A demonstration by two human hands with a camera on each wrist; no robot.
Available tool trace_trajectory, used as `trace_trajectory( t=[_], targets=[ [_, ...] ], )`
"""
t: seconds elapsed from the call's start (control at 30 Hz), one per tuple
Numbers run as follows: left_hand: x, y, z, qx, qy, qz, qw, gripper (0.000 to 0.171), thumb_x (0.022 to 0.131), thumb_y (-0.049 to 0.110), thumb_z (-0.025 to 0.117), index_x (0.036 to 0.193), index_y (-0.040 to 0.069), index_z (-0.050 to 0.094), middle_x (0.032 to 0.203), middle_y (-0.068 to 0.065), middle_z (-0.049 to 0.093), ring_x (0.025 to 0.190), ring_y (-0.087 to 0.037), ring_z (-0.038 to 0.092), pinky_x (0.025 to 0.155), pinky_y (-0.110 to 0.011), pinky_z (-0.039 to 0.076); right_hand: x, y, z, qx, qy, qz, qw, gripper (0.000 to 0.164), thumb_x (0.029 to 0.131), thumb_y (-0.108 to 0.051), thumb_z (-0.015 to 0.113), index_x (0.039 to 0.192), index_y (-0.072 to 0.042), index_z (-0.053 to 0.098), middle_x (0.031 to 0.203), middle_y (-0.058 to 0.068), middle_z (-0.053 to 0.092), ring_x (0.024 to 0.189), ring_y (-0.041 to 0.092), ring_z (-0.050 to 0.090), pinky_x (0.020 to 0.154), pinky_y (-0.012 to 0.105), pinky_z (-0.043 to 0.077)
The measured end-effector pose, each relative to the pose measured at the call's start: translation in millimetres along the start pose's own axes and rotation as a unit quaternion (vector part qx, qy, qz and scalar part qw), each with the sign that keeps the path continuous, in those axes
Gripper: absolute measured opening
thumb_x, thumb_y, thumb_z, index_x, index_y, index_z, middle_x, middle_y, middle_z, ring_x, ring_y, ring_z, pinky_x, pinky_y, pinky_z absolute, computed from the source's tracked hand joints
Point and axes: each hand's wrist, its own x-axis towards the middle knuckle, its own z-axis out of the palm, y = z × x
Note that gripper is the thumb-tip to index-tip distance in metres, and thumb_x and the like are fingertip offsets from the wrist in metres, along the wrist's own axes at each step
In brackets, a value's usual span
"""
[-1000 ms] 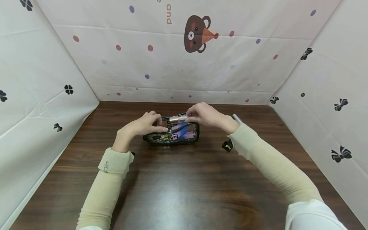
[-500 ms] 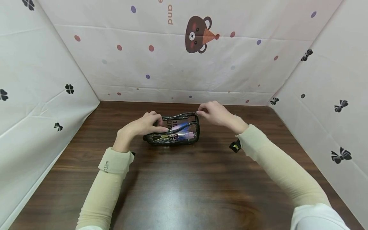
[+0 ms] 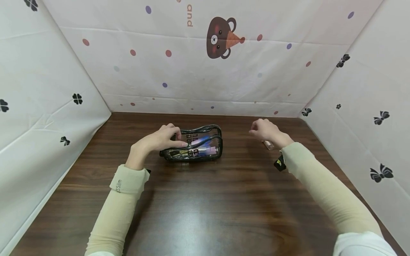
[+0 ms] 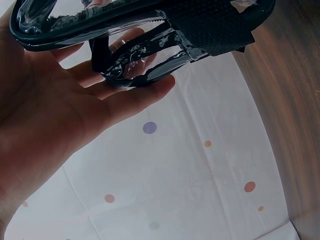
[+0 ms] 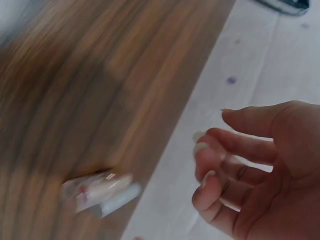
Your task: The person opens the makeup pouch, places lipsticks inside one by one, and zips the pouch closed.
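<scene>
A clear zip pouch (image 3: 221, 145) with black trim stands on the wooden table in the head view, its top gaping. Inside it, a purple-and-blue item (image 3: 209, 150) shows through the plastic beside other slim things. My left hand (image 3: 160, 138) grips the pouch's left end; up close in the left wrist view, fingers lie along the black-edged opening (image 4: 145, 80). Well to the right of the pouch, my right hand (image 3: 266, 129) is above the table, fingers loosely curled around nothing. Below it lie a small clear-wrapped item (image 5: 92, 190) and a pale tube (image 5: 120, 200), blurred in the right wrist view.
The brown wooden table (image 3: 205, 206) extends toward me. White patterned sheets form a back wall (image 3: 192, 71) and side walls (image 3: 362, 117) close around it. A black strap piece (image 3: 280, 163) hangs at my right wrist.
The silvery tube that my right hand held at the pouch opening is now out of its fingers. That hand has moved right, away from the pouch. My left hand has stayed put.
</scene>
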Motion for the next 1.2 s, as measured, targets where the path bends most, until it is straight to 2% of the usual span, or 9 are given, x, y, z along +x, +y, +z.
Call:
trace_trajectory(
  t=[0.2, 0.3, 0.4, 0.57, 0.93, 1.2],
  targets=[
    [-0.3, -0.5, 0.2, -0.004, 0.002, 0.002, 1.0, 0.033, 0.09, 0.045, 0.064, 0.096, 0.013, 0.057, 0.111, -0.011, 0.05, 0.108, -0.03, 0.04, 0.088, -0.045, 0.037, -6, 29, 7, -0.042, -0.057, 0.086, 0.994, 0.03, 0.096, -0.03, 0.057, 0.089, -0.001, 0.061, 0.076, 0.011, 0.059, 0.064, 0.023, 0.056, 0.056, 0.036, 0.042],
    [-0.1, -0.4, 0.4, -0.004, 0.0, 0.003, 1.0, 0.033, 0.09, 0.046, 0.064, 0.096, 0.014, 0.057, 0.111, -0.011, 0.049, 0.108, -0.03, 0.04, 0.088, -0.045, 0.037, -9, 43, 14, -0.057, -0.079, 0.123, 0.988, 0.03, 0.096, -0.031, 0.056, 0.09, -0.002, 0.058, 0.076, 0.011, 0.057, 0.062, 0.023, 0.054, 0.053, 0.034, 0.04],
    [-0.1, 0.5, -0.2, -0.004, -0.001, 0.003, 1.0, 0.033, 0.09, 0.046, 0.064, 0.095, 0.014, 0.057, 0.112, -0.011, 0.049, 0.109, -0.03, 0.04, 0.088, -0.045, 0.037, -11, 53, 19, -0.052, -0.093, 0.14, 0.984, 0.032, 0.096, -0.033, 0.055, 0.094, -0.001, 0.058, 0.08, 0.014, 0.059, 0.062, 0.023, 0.055, 0.051, 0.034, 0.042],
    [-0.2, 1.2, -1.9, -0.006, 0.0, 0.004, 1.0, 0.033, 0.091, 0.045, 0.064, 0.094, 0.013, 0.056, 0.111, -0.011, 0.049, 0.108, -0.03, 0.039, 0.087, -0.044, 0.036, -12, 60, 24, -0.04, -0.1, 0.146, 0.983, 0.035, 0.096, -0.036, 0.053, 0.093, -0.001, 0.055, 0.076, 0.014, 0.058, 0.06, 0.024, 0.057, 0.049, 0.034, 0.044],
    [-0.9, 1.3, -0.3, -0.008, -0.002, -0.001, 1.0, 0.033, 0.091, 0.047, 0.063, 0.095, 0.015, 0.057, 0.113, -0.011, 0.05, 0.112, -0.03, 0.04, 0.089, -0.045, 0.037, -9, 65, 32, -0.046, -0.104, 0.139, 0.984, 0.027, 0.095, -0.027, 0.054, 0.088, -0.001, 0.057, 0.069, 0.011, 0.061, 0.055, 0.021, 0.057, 0.048, 0.032, 0.043],
    [-0.4, 0.2, 0.3, -0.007, -0.002, -0.003, 1.0, 0.033, 0.091, 0.046, 0.063, 0.095, 0.014, 0.057, 0.113, -0.013, 0.05, 0.11, -0.03, 0.039, 0.089, -0.045, 0.037, -7, 67, 34, -0.031, -0.079, 0.105, 0.991, 0.03, 0.095, -0.028, 0.052, 0.078, -0.004, 0.058, 0.063, 0.006, 0.057, 0.052, 0.017, 0.051, 0.049, 0.031, 0.039]
  ],
)
